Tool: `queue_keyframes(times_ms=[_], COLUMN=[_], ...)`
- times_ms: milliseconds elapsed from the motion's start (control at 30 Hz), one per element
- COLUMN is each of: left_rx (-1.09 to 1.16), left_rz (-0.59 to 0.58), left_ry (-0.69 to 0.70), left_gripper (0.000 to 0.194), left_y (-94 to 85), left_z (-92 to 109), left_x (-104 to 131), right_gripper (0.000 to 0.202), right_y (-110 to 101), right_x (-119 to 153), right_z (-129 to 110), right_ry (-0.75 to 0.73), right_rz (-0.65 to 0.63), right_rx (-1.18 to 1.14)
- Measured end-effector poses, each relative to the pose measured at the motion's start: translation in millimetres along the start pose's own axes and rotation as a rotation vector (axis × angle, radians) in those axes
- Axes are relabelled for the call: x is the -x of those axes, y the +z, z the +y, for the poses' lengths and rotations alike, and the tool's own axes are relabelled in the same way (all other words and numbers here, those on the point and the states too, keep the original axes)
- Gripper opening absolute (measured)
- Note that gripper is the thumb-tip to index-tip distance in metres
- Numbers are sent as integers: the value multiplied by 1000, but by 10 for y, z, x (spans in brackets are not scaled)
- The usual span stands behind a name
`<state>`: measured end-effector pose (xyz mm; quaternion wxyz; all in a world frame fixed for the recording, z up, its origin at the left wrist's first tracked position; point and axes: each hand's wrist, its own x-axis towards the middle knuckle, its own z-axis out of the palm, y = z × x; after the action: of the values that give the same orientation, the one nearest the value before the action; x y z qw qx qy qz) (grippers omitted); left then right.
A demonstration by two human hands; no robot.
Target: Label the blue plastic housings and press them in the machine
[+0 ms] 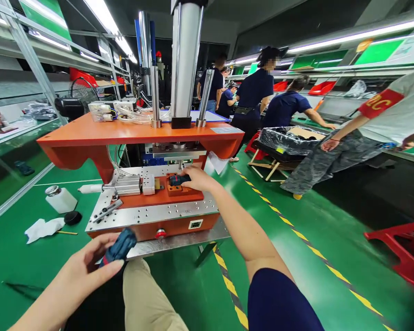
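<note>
My left hand (97, 263) is closed round a dark blue-black moulded part with a red stripe (120, 246), held up in front of the press near its lower left corner. My right hand (197, 179) reaches into the orange press (141, 130), fingers closed on the end of a similar dark part (176, 179). That part lies sideways in a small orange fixture block (182, 191), beneath the metal ram plate (179, 151). Left of the block sits a silver horizontal cylinder (127, 185). My right fingertips are partly hidden.
At left on the green table stand a white bottle (60, 198), a black cap (72, 217) and a crumpled white cloth (44, 228). A red button (161, 233) is on the press front. Several people work beyond; a red stool (403, 253) stands at right.
</note>
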<state>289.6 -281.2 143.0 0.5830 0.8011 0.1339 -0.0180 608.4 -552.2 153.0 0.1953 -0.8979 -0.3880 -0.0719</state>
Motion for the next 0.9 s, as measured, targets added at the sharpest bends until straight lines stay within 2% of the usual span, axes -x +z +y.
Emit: queue_keyframes(times_ms=[67, 100, 167, 200, 267, 333, 467, 600, 733, 900], left_rx=[-190, -267, -405, -462, -563, -664, -838, -896, -984, -1119], left_rz=[17, 15, 21, 24, 18, -6, -90, -116, -88, -59], left_ry=[187, 307, 547, 616, 648, 604, 510, 520, 593, 585], left_gripper=[58, 55, 49, 46, 46, 47, 40, 39, 42, 52], left_y=[153, 249, 459, 563, 754, 914, 1126, 1192, 1167, 1175], left_z=[395, 567, 849, 960, 1134, 1261, 1404, 1380, 1246, 1119], left_x=[-322, -498, -868, -1052, -1395, -1675, -1989, -2049, -2075, -2335], right_gripper=[29, 29, 31, 32, 34, 37, 40, 43, 40, 34], right_y=[41, 65, 109, 130, 167, 205, 309, 437, 537, 608], right_x=[85, 169, 412, 564, 902, 1242, 1779, 2040, 2084, 1958], right_z=[6, -6, -53, -81, -130, -142, 10, 245, 314, 347], right_ry=[-2, -3, -1, 4, 58, 164, 346, 483, 564, 543], right_rz=[63, 154, 442, 602, 855, 961, 993, 1006, 1043, 1026], right_rx=[-31, -60, -137, -175, -229, -284, -394, -506, -531, -559])
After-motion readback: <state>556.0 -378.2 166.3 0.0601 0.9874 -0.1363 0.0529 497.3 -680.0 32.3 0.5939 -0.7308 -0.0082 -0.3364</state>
